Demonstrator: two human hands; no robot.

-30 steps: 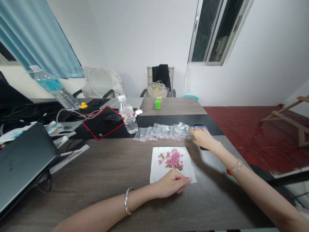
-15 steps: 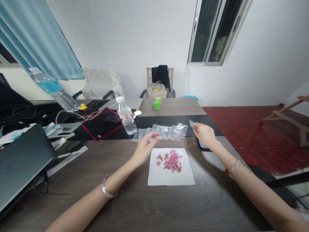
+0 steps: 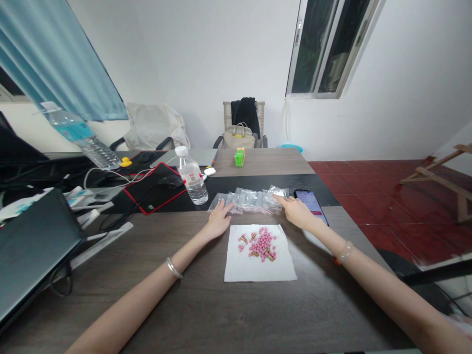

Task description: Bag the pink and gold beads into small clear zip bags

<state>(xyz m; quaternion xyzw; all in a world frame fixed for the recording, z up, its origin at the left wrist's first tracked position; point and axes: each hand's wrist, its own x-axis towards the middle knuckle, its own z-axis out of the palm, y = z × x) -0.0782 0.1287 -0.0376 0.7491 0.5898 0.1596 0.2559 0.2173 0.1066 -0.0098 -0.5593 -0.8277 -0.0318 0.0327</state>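
A white paper napkin (image 3: 258, 268) lies on the dark wood table (image 3: 162, 275), holding a heap of pink round pills (image 3: 264, 243) and several brass-coloured capsules (image 3: 253, 243). Beyond it runs a row of small clear zip bags (image 3: 249, 200). My left hand (image 3: 218, 221) lies spread on the table, its fingertips at the left end of the row. My right hand (image 3: 297, 212) reaches across from the right, its flat fingers on the bags at the right end. Neither hand visibly grips anything. A smartphone (image 3: 310, 202) lies just beyond my right hand.
A plastic water bottle (image 3: 191, 179) stands left of the bags, beside a red-edged black mouse pad (image 3: 155, 189). A dark laptop (image 3: 33, 246) and cables lie on the left. A small green box (image 3: 239, 157) stands further back on the table.
My left hand has moved from the napkin's near edge up to the bag row. My right hand has shifted left off the phone, and the small bag it pinched now seems to lie on the row.
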